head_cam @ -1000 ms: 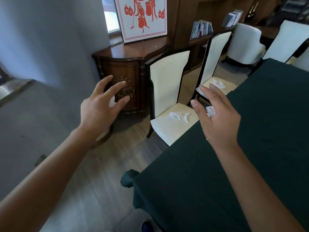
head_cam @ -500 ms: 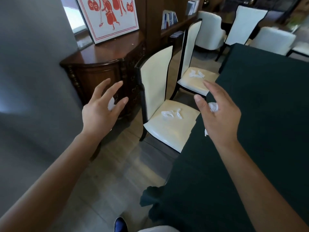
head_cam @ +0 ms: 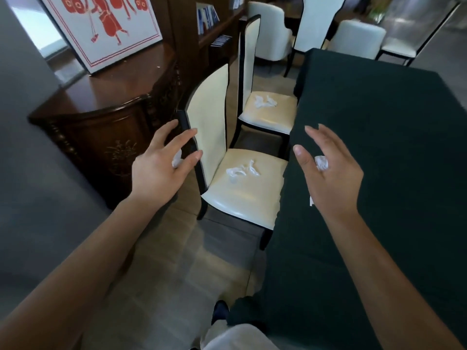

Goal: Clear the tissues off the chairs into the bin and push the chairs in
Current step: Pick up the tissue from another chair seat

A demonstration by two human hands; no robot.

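- Both hands are loosely cupped with the fingers spread, and each keeps a crumpled tissue against its palm: the left hand [head_cam: 161, 170] has a white wad [head_cam: 177, 159] peeking out between thumb and fingers, and the right hand [head_cam: 328, 178] has another wad [head_cam: 321, 162] tucked under its curled fingers.
- Head view, near side: the left hand hovers at the dark frame edge of the near chair [head_cam: 242, 193]; whether it touches the frame cannot be told.
- Two loose tissues [head_cam: 241, 170] lie on that chair's cream seat, near the middle.
- Its seat stands beside the table [head_cam: 379, 147], which is covered in dark green cloth, with the seat's right edge at the cloth's hanging side.
- The right hand is held above the table's left edge.
- Head view, further back: a second chair [head_cam: 267, 112] stands just beyond the first, also alongside the table, with more tissues [head_cam: 265, 101] on its seat.
- A wooden cabinet [head_cam: 106, 117] stands left of the chairs, with a red-and-white picture [head_cam: 101, 29] leaning on top.
- No bin shows in this view.
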